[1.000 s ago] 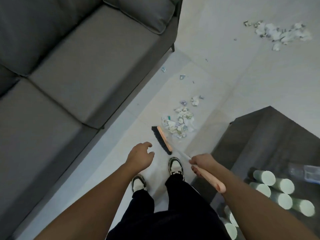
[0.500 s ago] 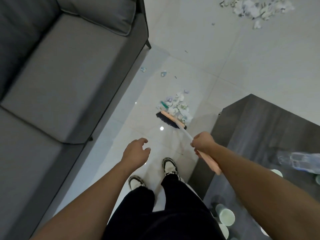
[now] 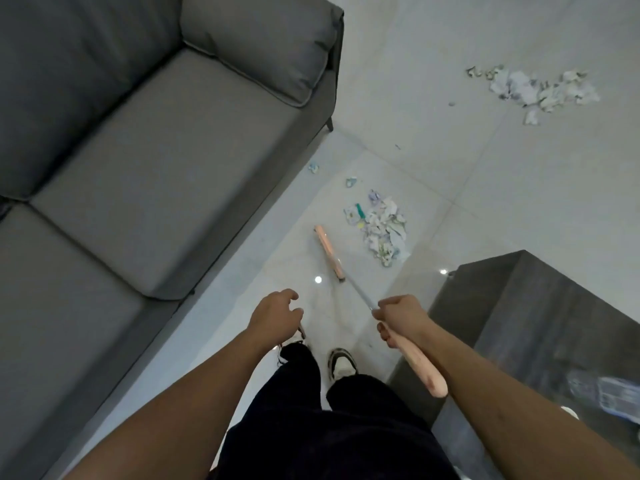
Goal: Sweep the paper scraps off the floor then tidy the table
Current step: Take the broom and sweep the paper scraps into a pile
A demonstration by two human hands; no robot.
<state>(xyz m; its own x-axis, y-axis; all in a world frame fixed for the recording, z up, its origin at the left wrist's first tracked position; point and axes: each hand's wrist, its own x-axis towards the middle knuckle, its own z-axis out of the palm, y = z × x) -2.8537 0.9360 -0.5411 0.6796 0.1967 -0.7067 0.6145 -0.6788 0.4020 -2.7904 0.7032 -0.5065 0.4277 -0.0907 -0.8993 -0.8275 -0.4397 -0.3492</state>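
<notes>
Sweep step in hand, table not yet tidied. Broom [image 3: 329, 252] gripped by right hand [image 3: 398, 317]; head just left of near scrap pile [image 3: 382, 233], prob. off the floor. Left hand [image 3: 275, 317] loosely curled, empty. Next: pile to be pushed twd far scraps [image 3: 533, 88].

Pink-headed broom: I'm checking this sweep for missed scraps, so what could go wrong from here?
The pink-headed broom sits beside the near pile of paper scraps, so a stroke may scatter it. Two small loose scraps by the grey sofa could slip under it. The far scrap pile remains separate.
</notes>
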